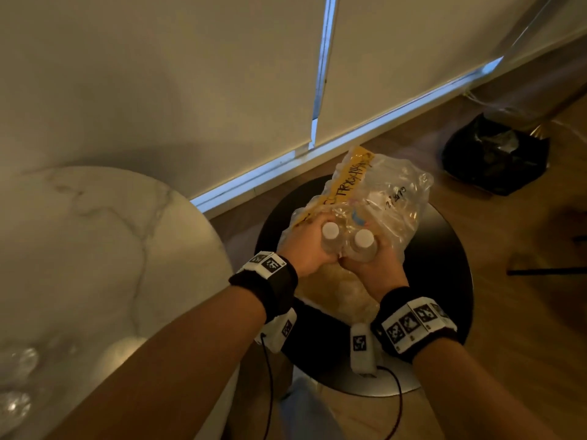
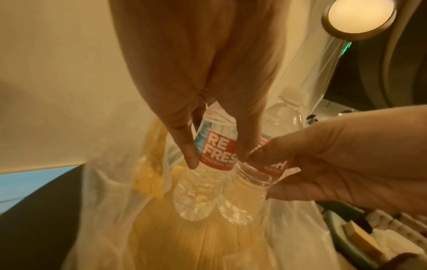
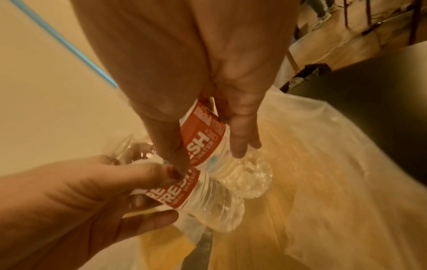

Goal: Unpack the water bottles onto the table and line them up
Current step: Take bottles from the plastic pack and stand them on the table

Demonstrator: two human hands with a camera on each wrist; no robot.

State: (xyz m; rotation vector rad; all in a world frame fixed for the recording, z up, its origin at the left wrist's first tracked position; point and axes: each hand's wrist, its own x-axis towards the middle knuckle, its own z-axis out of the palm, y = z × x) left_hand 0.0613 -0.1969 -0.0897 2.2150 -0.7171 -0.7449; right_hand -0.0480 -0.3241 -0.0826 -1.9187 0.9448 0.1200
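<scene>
White marble table (image 1: 79, 249) occupies the left of the head view; two blurred clear objects lie at its near left edge, identity undetermined. Right of it, a round black stool (image 1: 444, 249) carries the torn clear plastic wrap (image 1: 397, 198) with a yellow strip and black handwriting. A black bag (image 1: 495, 157) lies on the wooden floor beyond, well apart.

Two water bottles are held side by side, touching, above the wrap. Left hand (image 1: 306, 249) is wrapped around the left bottle (image 1: 330, 236); right hand (image 1: 374, 268) is wrapped around the right bottle (image 1: 363, 246). Both bottles are clear, white-capped, upright.

Wrist views add what the head view lacks: red labels with white lettering, ribbed lower bodies, thumb and fingers (image 2: 184, 146) clamped across the label. The left wrist view also shows a third bottle (image 2: 286, 111) behind, inside the wrap.
</scene>
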